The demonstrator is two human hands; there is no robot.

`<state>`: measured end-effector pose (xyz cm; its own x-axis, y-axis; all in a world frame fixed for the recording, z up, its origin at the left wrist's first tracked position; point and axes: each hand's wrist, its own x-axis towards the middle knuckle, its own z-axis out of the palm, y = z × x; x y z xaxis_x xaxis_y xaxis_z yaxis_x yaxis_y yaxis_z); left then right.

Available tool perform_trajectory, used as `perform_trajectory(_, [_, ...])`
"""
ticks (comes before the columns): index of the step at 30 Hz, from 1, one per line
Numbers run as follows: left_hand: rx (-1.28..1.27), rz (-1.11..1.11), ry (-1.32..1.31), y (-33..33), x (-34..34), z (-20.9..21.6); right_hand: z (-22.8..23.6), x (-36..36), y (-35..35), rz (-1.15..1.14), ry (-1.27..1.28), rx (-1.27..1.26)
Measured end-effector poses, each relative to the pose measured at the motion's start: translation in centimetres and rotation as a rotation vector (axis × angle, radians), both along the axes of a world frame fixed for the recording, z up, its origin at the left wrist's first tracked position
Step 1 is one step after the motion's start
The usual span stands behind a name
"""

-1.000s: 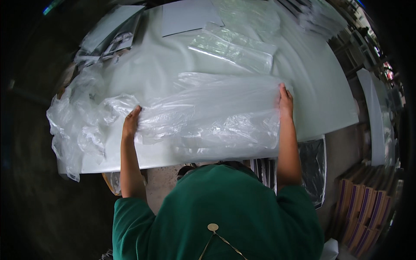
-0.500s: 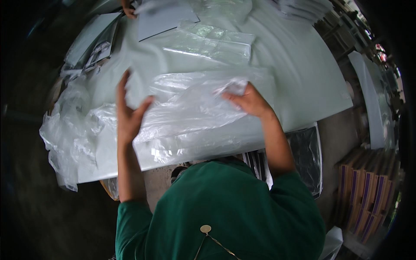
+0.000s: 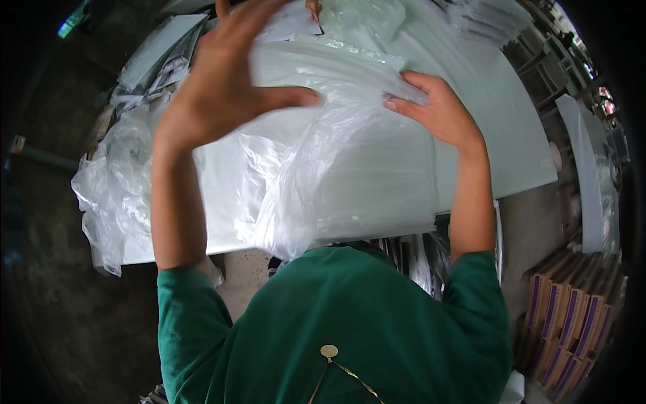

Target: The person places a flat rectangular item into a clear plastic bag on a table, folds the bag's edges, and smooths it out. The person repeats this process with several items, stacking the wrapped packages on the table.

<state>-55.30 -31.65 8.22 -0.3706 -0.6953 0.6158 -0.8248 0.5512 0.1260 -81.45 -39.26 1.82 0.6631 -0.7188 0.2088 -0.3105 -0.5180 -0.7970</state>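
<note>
Clear plastic film (image 3: 350,135), possibly a bag, lies creased and bunched across the pale table covering, its near end reaching the table's front edge. Its upper right corner is pinched between the thumb and fingers of my right hand (image 3: 441,111). My left hand (image 3: 225,84) is lifted over the table's left part, thumb stretched to the right, holding nothing. Its fingertips run blurred to the top edge of the picture. Whether the left thumb touches the film, I cannot tell.
Crumpled plastic (image 3: 118,182) hangs off the table's left edge. Flat panels (image 3: 161,54) stand at the far left, a wrapped stack (image 3: 488,20) at the far right. Another person's hand (image 3: 313,9) shows at the top. Bundled brown-and-purple pieces (image 3: 572,316) stand on the floor, right.
My left hand has risen up and away from the table. My right hand has moved farther out and right, drawing the film's corner with it; the film now spreads farther up the table.
</note>
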Motion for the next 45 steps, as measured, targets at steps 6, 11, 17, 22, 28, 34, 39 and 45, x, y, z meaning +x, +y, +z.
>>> perform_trajectory(6, [0.268,-0.010,0.208,-3.4,-4.8,1.0,0.5,3.1,0.1,0.083,-0.750,0.029])
perform_trajectory(11, [0.288,0.172,0.914,-2.2,-1.3,4.0,-4.0,3.0,-0.3,0.222,-0.112,0.444])
perform_trajectory(17, [0.529,0.337,1.023,2.1,7.7,-0.1,-9.1,-8.1,-4.0,0.004,-0.322,0.526])
perform_trajectory(22, [0.751,0.273,1.407,4.1,10.7,-8.2,-13.0,-14.6,-5.8,-0.122,-0.693,0.718])
perform_trajectory(28, [0.788,0.320,1.667,5.8,10.7,-17.8,-16.1,-11.0,-1.6,-0.356,-1.048,1.114])
perform_trajectory(34, [0.731,0.438,1.430,7.5,9.4,-20.0,-20.6,-17.2,-2.8,-0.559,-0.022,0.614])
perform_trajectory(39, [0.744,0.149,1.172,7.6,4.1,-17.6,-14.3,-6.1,-1.1,-0.587,0.018,-0.119])
perform_trajectory(45, [0.807,-0.019,1.066,7.0,0.9,-17.3,-14.6,12.0,0.3,0.444,-0.282,0.840])
